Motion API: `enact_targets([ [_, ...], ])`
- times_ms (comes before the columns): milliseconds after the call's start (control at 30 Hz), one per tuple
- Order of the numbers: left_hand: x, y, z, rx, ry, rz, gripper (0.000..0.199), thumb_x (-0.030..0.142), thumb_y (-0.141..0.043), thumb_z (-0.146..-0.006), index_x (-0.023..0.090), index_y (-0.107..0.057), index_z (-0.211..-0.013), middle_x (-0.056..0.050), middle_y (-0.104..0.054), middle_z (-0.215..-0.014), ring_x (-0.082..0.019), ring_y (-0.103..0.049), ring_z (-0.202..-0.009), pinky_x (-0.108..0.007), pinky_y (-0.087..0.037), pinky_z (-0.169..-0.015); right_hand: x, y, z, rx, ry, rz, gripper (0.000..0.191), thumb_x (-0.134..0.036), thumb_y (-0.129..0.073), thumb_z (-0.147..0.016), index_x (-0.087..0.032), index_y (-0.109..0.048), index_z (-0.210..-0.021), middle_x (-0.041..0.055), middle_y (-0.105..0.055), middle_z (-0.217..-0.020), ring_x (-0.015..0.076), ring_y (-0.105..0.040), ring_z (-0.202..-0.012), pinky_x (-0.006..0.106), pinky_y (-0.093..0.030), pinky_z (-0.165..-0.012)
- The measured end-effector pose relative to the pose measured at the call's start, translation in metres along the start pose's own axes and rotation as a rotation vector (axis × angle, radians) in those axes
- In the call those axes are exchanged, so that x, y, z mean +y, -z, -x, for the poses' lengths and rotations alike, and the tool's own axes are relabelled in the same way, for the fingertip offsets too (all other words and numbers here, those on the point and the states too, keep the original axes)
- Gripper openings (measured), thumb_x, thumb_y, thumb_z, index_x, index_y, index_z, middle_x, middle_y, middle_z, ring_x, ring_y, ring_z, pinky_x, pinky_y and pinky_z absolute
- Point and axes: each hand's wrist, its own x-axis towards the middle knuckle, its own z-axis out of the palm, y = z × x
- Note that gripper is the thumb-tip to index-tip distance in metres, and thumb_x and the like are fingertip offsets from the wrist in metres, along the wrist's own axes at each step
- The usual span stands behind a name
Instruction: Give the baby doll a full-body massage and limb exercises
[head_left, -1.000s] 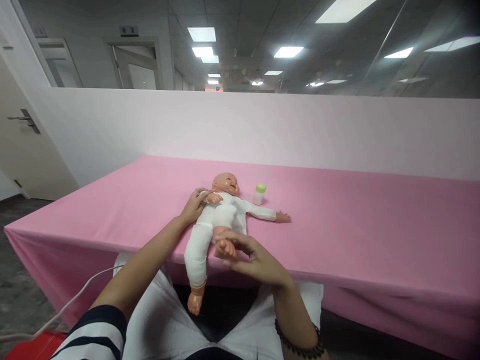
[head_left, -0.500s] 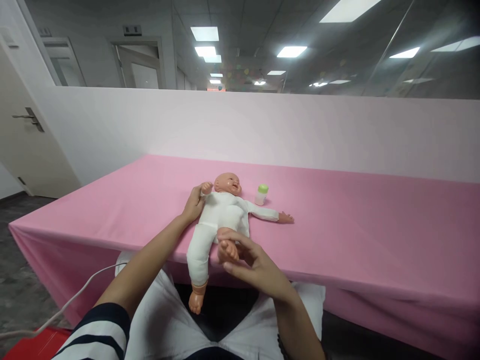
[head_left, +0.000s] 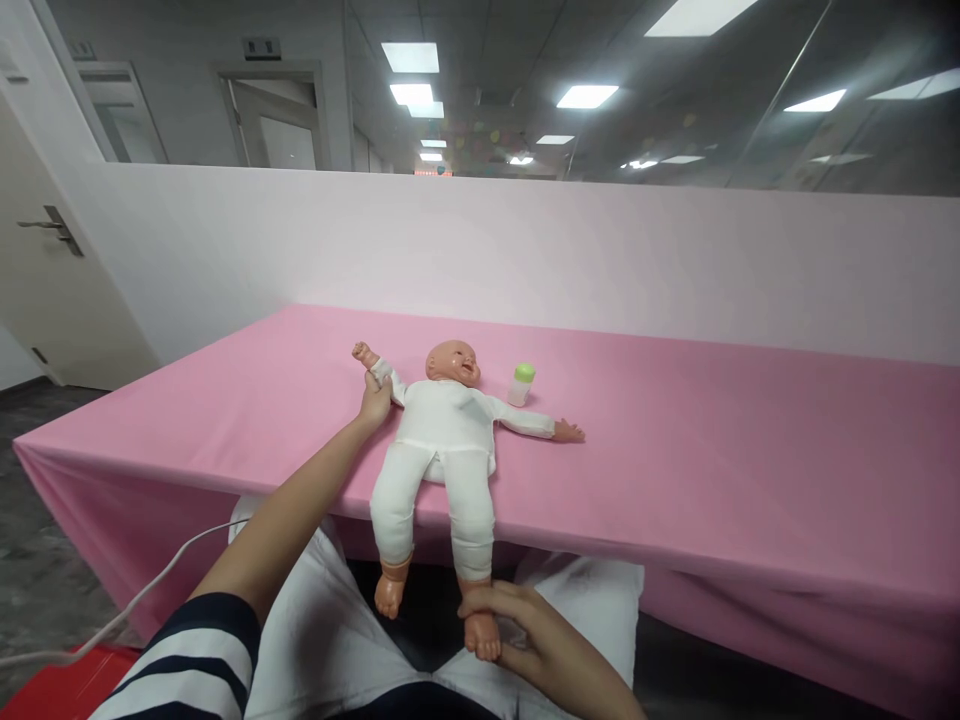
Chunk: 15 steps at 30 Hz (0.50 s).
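Left hand pinches baby doll sleeve at raised arm; right hand grips doll foot over table edge; limbs stretched straight.

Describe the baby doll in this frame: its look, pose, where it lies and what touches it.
The baby doll looks like plastic, with a bald head and a white suit. It lies face up on the pink table, arms spread and both legs hanging over the near edge. The left hand holds its raised arm near the wrist; the right hand grips one foot below the table edge.
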Motion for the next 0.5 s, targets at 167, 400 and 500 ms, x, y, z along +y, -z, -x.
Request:
enact_targets([
  [167, 0.006, 0.002, 0.007, -0.024, -0.020, -0.056, 0.046, 0.045, -0.061, -0.096, 0.025, -0.041, -0.132, -0.010, -0.065, -0.120, -0.025, -0.064, -0.115, -0.041, -0.053, -0.099, 0.004, 0.001, -0.009, -0.001, 0.060, 0.068, 0.035, -0.025, -0.061, -0.094, -0.031, -0.070, -0.127, 0.0062, -0.070, -0.122, 0.0236, -0.066, -0.114, 0.038, -0.050, -0.104],
  [400, 0.023, -0.003, 0.023, -0.148, -0.427, -0.297, 0.052, 0.031, -0.053, -0.097, 0.021, -0.040, -0.147, -0.015, -0.055, -0.142, -0.030, -0.053, -0.133, -0.047, -0.040, -0.115, -0.020, 0.030, -0.024, 0.276, 0.326, 0.037, 0.047, -0.032, -0.057, -0.099, -0.032, -0.054, -0.146, 0.0087, -0.068, -0.125, 0.0238, -0.068, -0.111, 0.041, -0.054, -0.101],
  [500, 0.025, -0.006, 0.028, -0.257, -0.585, -0.406, 0.051, 0.026, -0.053, -0.096, 0.021, -0.047, -0.147, -0.014, -0.058, -0.136, -0.029, -0.053, -0.129, -0.048, -0.040, -0.115, -0.036, 0.044, -0.042, 0.398, 0.377, -0.039, 0.048, -0.038, -0.058, -0.101, -0.030, -0.048, -0.148, 0.0099, -0.066, -0.128, 0.0228, -0.070, -0.107, 0.045, -0.052, -0.105],
])
